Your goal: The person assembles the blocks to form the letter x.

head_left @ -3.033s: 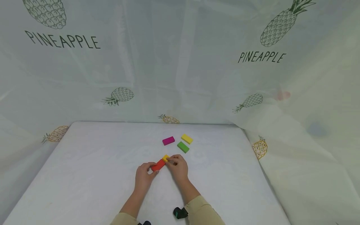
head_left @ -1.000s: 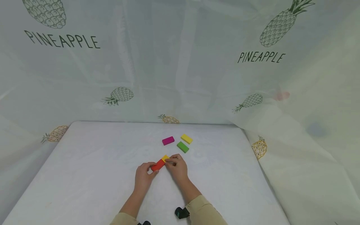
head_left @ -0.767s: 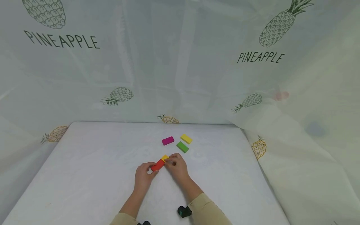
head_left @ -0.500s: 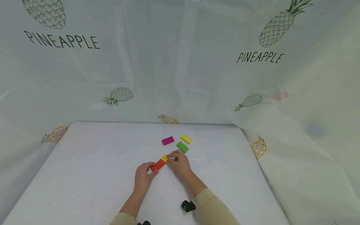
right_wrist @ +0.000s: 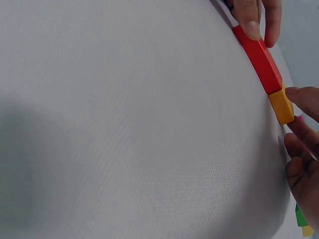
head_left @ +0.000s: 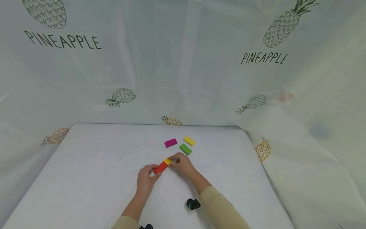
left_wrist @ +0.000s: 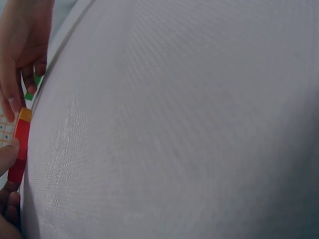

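In the head view, a red block (head_left: 160, 168) and a smaller orange-yellow block (head_left: 167, 161) lie end to end in one slanted line on the white table. My left hand (head_left: 145, 179) grips the red block by its near end, fingers on the far side and thumb on the near side. My right hand (head_left: 183, 165) pinches the orange-yellow block by its outer end. The right wrist view shows the red block (right_wrist: 261, 62) meeting the orange-yellow block (right_wrist: 282, 105) end to end, with a fingertip and thumb of the right hand (right_wrist: 306, 154) on the latter.
Beyond the hands lie a magenta block (head_left: 171, 143), a green block (head_left: 185, 149) and a yellow block (head_left: 189, 141). A black wrist camera (head_left: 193, 204) sits by the right sleeve. A pineapple-print curtain (head_left: 183, 63) hangs behind the white table (head_left: 94, 178).
My right wrist and forearm have swung to the right, and the right fingers have shifted to the orange-yellow block's outer end. That block has closed up straight against the red one. My left hand stays put.
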Demonstrator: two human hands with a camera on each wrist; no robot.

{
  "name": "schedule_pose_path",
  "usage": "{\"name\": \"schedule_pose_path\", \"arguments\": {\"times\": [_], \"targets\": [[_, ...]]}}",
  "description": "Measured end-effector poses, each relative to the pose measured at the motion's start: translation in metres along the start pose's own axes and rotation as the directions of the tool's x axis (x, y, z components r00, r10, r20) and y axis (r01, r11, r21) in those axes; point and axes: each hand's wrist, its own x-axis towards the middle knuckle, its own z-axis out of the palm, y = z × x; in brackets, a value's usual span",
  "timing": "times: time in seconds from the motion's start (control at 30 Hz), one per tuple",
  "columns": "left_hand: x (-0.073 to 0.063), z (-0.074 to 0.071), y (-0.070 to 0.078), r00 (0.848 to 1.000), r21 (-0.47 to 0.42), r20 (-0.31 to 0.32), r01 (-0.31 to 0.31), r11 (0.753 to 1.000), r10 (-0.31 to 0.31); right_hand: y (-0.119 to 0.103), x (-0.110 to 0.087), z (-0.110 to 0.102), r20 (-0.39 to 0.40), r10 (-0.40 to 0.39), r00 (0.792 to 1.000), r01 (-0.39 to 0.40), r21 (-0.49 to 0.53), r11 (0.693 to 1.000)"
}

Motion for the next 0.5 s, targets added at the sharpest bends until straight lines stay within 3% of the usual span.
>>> {"name": "schedule_pose_path", "arguments": {"times": [0.5], "targets": [[0.0013,0.0023,-0.0035,1.000,0.007,0.001,-0.005,1.000,0.005,-0.0060,-0.0027,-0.0025,0.022,0.020,1.000,-0.020,-0.014,1.000]]}}
